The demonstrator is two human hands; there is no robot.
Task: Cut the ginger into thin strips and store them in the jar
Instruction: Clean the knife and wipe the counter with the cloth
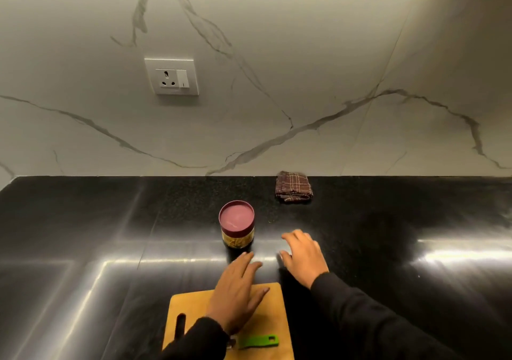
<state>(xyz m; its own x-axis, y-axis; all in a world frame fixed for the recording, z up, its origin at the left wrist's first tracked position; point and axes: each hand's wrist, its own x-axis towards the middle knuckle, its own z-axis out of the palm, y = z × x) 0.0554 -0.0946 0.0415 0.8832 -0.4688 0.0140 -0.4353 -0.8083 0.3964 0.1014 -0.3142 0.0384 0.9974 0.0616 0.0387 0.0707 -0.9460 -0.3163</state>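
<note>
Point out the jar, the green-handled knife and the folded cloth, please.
jar (237, 218): head view, on its maroon lid.
green-handled knife (259, 341): head view, on the green handle.
folded cloth (293, 186): head view, on its checked top face.

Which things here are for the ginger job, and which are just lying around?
For the job: jar with lid on and strips inside, cutting board, green-handled knife.

Just lying around: folded cloth, wall socket.

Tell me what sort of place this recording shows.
Most likely a home kitchen: a black stone counter under a marble-look backsplash, a wooden cutting board and a lidded storage jar.
</note>
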